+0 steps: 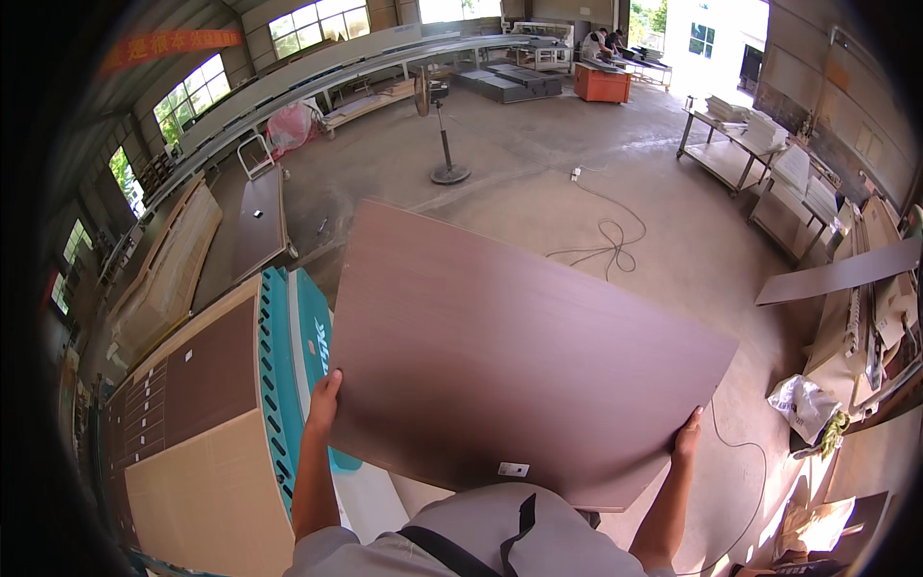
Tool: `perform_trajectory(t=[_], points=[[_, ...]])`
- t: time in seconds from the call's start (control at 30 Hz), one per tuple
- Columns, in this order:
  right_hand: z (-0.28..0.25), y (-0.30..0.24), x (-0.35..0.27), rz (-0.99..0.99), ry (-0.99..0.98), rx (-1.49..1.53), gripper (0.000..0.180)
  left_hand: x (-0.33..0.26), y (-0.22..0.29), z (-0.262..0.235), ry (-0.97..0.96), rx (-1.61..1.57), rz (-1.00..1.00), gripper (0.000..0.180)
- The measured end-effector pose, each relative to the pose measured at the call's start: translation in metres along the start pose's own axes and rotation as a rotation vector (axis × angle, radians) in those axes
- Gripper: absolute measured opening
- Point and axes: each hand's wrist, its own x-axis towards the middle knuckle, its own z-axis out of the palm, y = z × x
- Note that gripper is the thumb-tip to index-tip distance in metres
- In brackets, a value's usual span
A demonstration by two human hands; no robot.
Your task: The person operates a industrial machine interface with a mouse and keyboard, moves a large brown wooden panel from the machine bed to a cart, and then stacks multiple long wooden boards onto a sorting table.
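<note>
A large brown board [510, 337] spans the space in front of my body, tilted, with a small white label [513, 469] near its close edge. My left hand [327, 399] grips its left edge, thumb on the upper face. At the right edge my right hand [687, 435] holds it the same way. The fingers beneath the board are hidden on both sides. To the left stands a teal and white machine [312, 337], close beside the board and my left forearm. Brown labelled panels [212, 365] and a bare tan sheet [207, 490] lie next to the teal part.
A standing fan [445, 144] is ahead on the floor. A dark cable [615, 236] lies coiled beyond the board. Loaded work tables [716, 154] line the right, near leaning boards and a white bag [808, 409]. Two people work far back by an orange cabinet [603, 85].
</note>
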Motion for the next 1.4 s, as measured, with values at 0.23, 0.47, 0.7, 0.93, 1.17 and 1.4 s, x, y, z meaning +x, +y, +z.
perform_trajectory(t=[0.23,0.47,0.7,0.93,1.17,1.4], points=[[0.16,-0.055,0.185,-0.098,-0.118,-0.081,0.091,0.146,-0.016,0.062,0.149,0.0,-0.027,0.068],[0.455,-0.166,0.389,-0.252,-0.402,-0.194,0.09,0.233,-0.021,0.072,0.46,-0.115,-0.153,0.082],[0.766,-0.214,0.493,-0.277,-0.721,-0.266,0.093,0.307,-0.024,0.077,0.831,-0.061,-0.272,0.084],[1.084,-0.288,0.541,-0.274,-0.787,-0.344,0.093,0.538,0.005,0.057,1.177,0.043,-0.157,0.084],[1.337,-0.321,0.621,-0.267,-0.81,-0.077,0.09,0.799,0.021,-0.047,1.033,-0.032,-0.33,0.086],[1.641,-0.39,0.691,-0.428,-0.762,-0.252,0.092,1.057,-0.014,-0.09,0.91,-0.256,-0.136,0.083]])
